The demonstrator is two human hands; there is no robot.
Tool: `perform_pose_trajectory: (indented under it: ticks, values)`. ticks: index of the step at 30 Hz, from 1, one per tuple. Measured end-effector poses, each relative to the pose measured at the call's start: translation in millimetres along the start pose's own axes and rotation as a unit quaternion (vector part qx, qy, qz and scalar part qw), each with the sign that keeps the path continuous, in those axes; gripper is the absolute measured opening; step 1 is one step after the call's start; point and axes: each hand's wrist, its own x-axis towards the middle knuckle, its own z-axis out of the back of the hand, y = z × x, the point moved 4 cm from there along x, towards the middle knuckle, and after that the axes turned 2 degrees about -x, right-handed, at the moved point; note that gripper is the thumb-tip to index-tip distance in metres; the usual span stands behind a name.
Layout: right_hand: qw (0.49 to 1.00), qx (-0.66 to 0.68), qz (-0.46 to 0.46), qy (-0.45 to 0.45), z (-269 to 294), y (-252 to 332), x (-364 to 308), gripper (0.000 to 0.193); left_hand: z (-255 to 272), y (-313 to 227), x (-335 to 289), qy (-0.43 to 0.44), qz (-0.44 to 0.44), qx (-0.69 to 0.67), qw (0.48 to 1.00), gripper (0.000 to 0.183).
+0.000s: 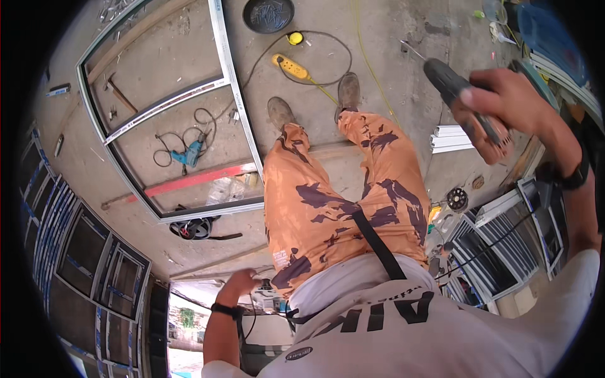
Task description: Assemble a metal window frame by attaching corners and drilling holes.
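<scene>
My right hand [504, 113], raised at the right, is wrapped round a dark grey power drill [446, 80]. A long thin bit [413, 50] sticks out of the drill toward the upper left, over the floor. Part of the drill's body is hidden by my fingers. Beside my hip at the lower left hangs my left hand [239, 285], fingers loosely apart, with nothing visible in it. A white-and-grey window frame [242, 126] with a crossbar lies to my left, raised on a red bar [189, 181] and a wooden beam [142, 34].
A black bowl of screws [268, 14], a yellow power strip [291, 67] and its cords lie ahead. Within the frame's outline are a teal drill [188, 153] and a hammer [120, 93]. White profiles [451, 138] lie at right; finished frames [101, 258] stand at lower left.
</scene>
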Motion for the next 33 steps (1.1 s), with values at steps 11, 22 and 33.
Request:
perform_pose_trajectory:
  ticks: [11,22,33]
  values:
    - [0.986,-0.030,0.108,-0.122,-36,18,294,0.073,3,-28,-42,0.078,-0.027,-0.118,0.990,0.037]
    - [0.969,0.176,0.018,-0.170,-135,11,519,0.074,402,-186,324,-0.366,-0.207,-0.513,0.749,0.070]
    - [0.951,-0.011,0.108,-0.290,-180,10,549,0.067,435,-248,381,-0.214,-0.416,-0.714,0.521,0.045]
